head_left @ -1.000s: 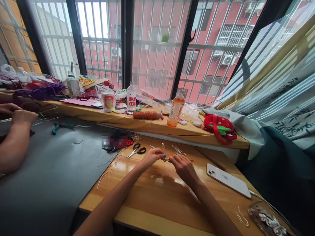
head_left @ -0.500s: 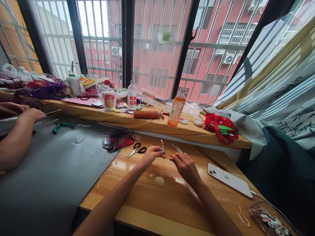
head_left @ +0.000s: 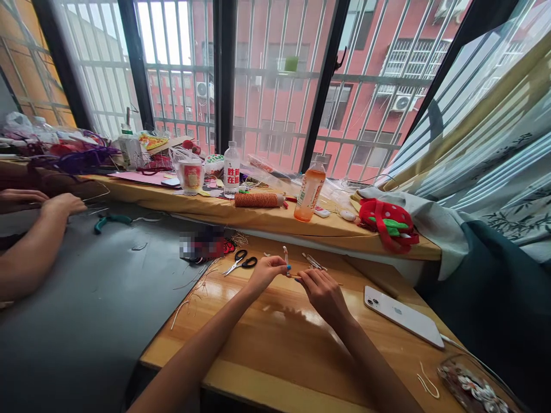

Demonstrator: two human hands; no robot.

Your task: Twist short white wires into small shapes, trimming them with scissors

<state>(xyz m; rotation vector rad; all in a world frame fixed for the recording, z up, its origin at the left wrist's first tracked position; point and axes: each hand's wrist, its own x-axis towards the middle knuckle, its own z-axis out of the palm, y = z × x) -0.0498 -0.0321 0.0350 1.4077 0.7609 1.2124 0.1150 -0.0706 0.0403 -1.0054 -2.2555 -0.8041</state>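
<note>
My left hand [head_left: 269, 273] pinches a short white cord piece [head_left: 286, 254], which stands up from between the fingertips. A thin orange thread [head_left: 293, 276] runs from the foot of that piece to my right hand [head_left: 322, 289], whose fingers are closed on it. Both hands are just above the wooden table, a small gap apart. Beyond the right hand lie several white cord pieces [head_left: 314, 261]. Black-handled scissors [head_left: 241, 261] rest left of my left hand, blades partly open.
A white phone [head_left: 402, 315] with a cable lies at right. On the ledge stand an orange spool of thread [head_left: 258, 199], a drink bottle [head_left: 310, 195] and a water bottle [head_left: 231, 172]. At far left another person's hands [head_left: 60, 206] work near teal pliers [head_left: 112, 221].
My right hand has shifted very slightly, and the thread between the hands looks shorter. The other person's hands have moved a little. My left hand keeps its pinch.
</note>
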